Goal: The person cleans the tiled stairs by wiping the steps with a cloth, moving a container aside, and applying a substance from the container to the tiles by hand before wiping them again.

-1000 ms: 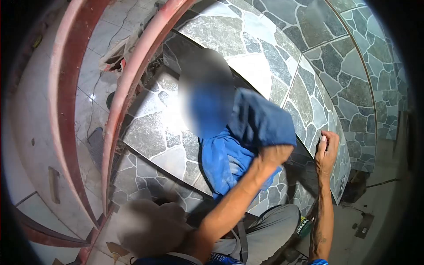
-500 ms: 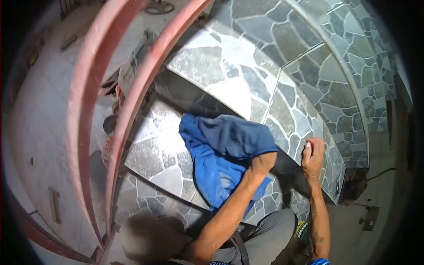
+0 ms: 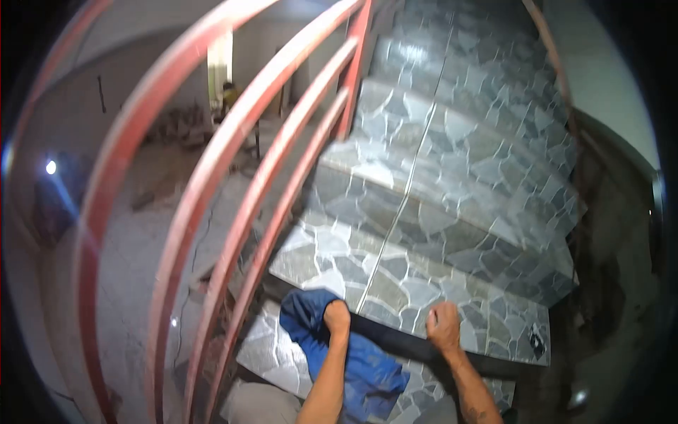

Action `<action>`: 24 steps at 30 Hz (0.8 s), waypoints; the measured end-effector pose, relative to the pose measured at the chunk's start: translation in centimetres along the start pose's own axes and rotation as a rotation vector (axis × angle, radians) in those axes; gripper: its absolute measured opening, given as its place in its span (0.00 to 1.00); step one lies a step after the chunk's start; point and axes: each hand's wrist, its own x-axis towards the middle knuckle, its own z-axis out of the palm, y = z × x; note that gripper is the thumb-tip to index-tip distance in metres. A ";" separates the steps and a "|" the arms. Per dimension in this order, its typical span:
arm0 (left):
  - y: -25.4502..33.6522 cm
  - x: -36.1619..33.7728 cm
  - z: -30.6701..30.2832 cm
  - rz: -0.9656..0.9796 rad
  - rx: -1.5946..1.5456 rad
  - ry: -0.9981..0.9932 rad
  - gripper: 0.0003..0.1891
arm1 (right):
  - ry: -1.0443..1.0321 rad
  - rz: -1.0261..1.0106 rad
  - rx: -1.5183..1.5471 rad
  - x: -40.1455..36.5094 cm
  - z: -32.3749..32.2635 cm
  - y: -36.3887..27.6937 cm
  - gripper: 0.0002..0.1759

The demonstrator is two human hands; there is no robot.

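Note:
A crumpled blue cloth (image 3: pixel 367 371) lies over a stair tread at the lower middle, its darker part bunched to the left. My left hand (image 3: pixel 337 316) is closed on the cloth's upper part, near the front edge of the step above. On that upper step, tiled in irregular grey stone pattern, my right hand (image 3: pixel 443 325) rests close to the edge with its fingers curled in. Nothing shows in it. My bent knee (image 3: pixel 261 404) is at the bottom, left of the cloth.
Red curved metal railing (image 3: pixel 194 191) runs along the left of the staircase. Grey stone-patterned steps (image 3: pixel 459 169) rise ahead, split by a thin pale strip. Past the railing, a lower floor (image 3: pixel 169 233) holds scattered debris. A dark drop borders the right side.
The view has tilted up, bringing more stairs and railing into sight. My left hand has shifted leftward across the cloth. My right hand stays on the upper step's edge.

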 end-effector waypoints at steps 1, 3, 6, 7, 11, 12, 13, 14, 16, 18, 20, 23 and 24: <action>-0.1 0.2 0.2 0.022 -0.001 -0.016 0.09 | 0.022 -0.004 0.006 -0.1 0.1 0.2 0.06; -0.3 0.6 0.2 0.060 0.016 -0.044 0.09 | 0.043 -0.012 0.036 -0.2 -0.3 0.0 0.06; -0.6 0.9 -0.1 0.116 0.034 -0.076 0.09 | 0.084 -0.039 0.120 0.7 -1.5 -1.3 0.04; -0.6 1.2 -0.2 0.134 0.044 -0.085 0.09 | 0.100 -0.064 0.151 1.7 -2.2 -2.1 0.04; -0.6 1.3 -0.4 0.185 0.053 -0.127 0.09 | 0.076 -0.421 0.190 11.5 -11.0 -9.8 0.05; -0.5 1.3 -0.7 0.198 0.057 -0.137 0.09 | 0.124 -0.536 0.152 15.2 -14.4 -12.1 0.06; -0.6 1.7 -0.9 0.210 0.065 -0.144 0.09 | 0.168 -0.648 0.116 18.8 -17.7 -14.2 0.07; -0.6 1.9 -1.2 0.227 0.067 -0.156 0.09 | 0.211 -0.732 0.086 22.1 -20.3 -15.5 0.09; -0.7 2.2 -1.3 0.250 0.068 -0.170 0.09 | 0.344 -0.810 -0.025 28.7 -25.5 -19.1 0.09; -0.8 2.3 -1.1 0.276 0.069 -0.183 0.08 | 0.542 -0.750 -0.126 35.4 -29.8 -22.5 0.05; -0.9 2.2 -1.0 0.301 0.065 -0.199 0.08 | 0.629 -0.638 -0.065 42.3 -34.2 -25.5 0.07; -1.1 2.2 -1.1 0.331 0.056 -0.224 0.08 | 0.736 -0.275 -0.341 52.7 -39.0 -27.9 0.22; -1.4 2.3 -1.2 0.339 0.051 -0.231 0.08 | 0.687 -0.171 -0.408 55.4 -40.8 -28.7 0.25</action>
